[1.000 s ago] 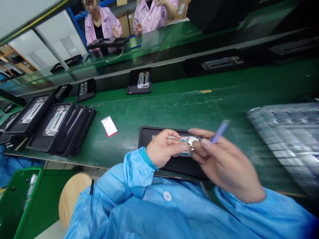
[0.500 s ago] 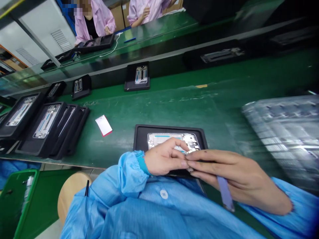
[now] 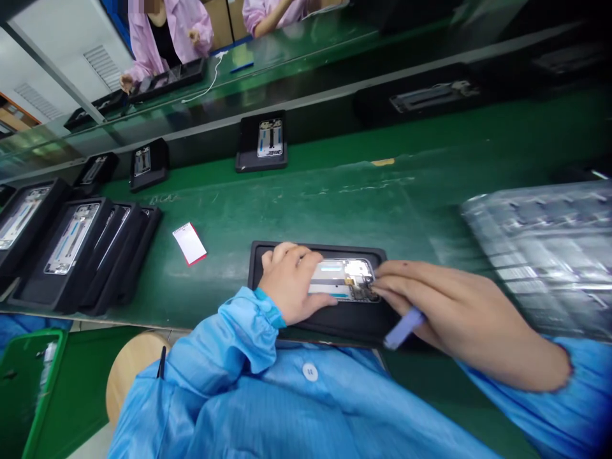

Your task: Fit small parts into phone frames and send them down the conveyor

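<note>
Phone frame [image 3: 342, 273] lies flat in a black foam tray [image 3: 351, 322] on the green desk [image 3: 329, 207], directly in front of the wearer. Inner side faces up; blue strips and a small gold-coloured part show on it.

Left grip [image 3: 289, 287]: bare hand, spread, palm down over the frame's left end. Fingertips lie near the far long edge, thumb along the near long edge; the frame runs out from beneath the palm toward the other hand. How firmly it presses, cannot tell.

Right grip [image 3: 459, 309]: fingertips bunched close together at the frame's right end, just over the dark parts there. Whether they pinch a small component, cannot tell. A purple stick [image 3: 404, 328] is held in the same hand, slanting out below the fingers, over the near right corner of the tray. The middle of the frame is uncovered, between the two hands.

Surroundings: white notepad [image 3: 190, 243] with red edge, left of the tray; stacked foam trays [image 3: 36, 292] with further frames, far left; clear plastic trays [image 3: 549, 245] at right, blurred. Across the desk, two co-workers in pink jackets [image 3: 186, 32].
</note>
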